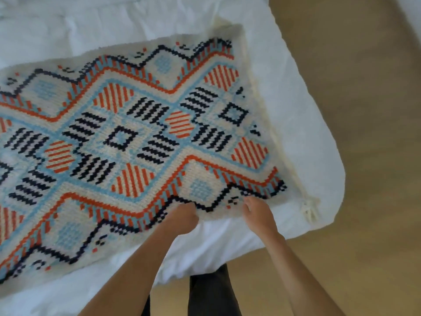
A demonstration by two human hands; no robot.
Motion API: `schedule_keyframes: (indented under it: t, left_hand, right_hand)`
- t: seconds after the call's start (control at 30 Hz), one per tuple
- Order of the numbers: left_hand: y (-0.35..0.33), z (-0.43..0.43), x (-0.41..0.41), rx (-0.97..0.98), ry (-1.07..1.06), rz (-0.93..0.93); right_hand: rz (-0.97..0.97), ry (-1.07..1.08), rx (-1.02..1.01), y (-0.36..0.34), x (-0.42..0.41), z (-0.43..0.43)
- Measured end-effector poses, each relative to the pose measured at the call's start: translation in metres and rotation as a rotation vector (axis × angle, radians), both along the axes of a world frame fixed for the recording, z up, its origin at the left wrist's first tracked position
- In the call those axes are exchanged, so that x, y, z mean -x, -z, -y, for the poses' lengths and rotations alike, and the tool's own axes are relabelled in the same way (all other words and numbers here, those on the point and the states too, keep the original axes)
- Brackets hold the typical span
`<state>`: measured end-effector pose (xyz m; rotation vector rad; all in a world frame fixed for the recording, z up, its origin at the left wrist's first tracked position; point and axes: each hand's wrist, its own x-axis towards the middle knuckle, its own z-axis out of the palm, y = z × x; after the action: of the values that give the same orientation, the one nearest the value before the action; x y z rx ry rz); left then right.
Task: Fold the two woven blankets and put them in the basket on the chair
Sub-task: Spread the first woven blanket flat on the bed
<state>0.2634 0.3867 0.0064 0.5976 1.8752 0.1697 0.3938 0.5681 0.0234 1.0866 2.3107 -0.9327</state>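
Spread pattern up across the white bed (296, 106): one woven blanket (136, 137), cream tassel (308, 209) at its near right corner. On its near edge, left hand (182, 218) clenched round the fabric, right hand (259, 215) just beside, pinching the same edge.

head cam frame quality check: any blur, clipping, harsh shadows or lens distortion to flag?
Head view: soft all over, the woven blanket pattern smeared, not crisp; left hand and right hand at its near edge slightly blurred; white duvet nearly washed out at top left; light even, no hard shadows or glare; duvet edge curves against the floor, possibly wide-angle bowing.
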Motion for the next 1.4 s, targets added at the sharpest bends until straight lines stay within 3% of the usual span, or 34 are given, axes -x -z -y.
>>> schedule_keyframes:
  t: [0.3,0.6,0.7,0.83,1.13,1.4]
  left_hand:
    - [0.014,-0.153,-0.023,-0.091,-0.007,0.005]
    - [0.014,-0.197,-0.008,-0.107,-0.014,-0.074]
    - [0.009,-0.204,0.001,-0.109,-0.059,-0.105]
    - [0.000,-0.213,0.009,-0.152,-0.188,-0.207]
    - [-0.027,-0.200,0.056,-0.339,-0.548,-0.327]
    - [-0.037,-0.105,0.105,-0.324,-0.737,-0.526]
  right_hand:
    - [-0.018,0.092,-0.176,0.028,-0.036,-0.138]
    - [-0.021,0.358,-0.047,0.061,-0.016,-0.168]
    - [-0.064,0.384,-0.094,0.058,-0.014,-0.153]
    - [-0.250,0.183,-0.226,0.044,-0.006,-0.111]
    - [-0.509,-0.074,-0.102,0.003,0.013,0.013]
    - [-0.565,-0.174,-0.003,-0.005,0.019,0.116]
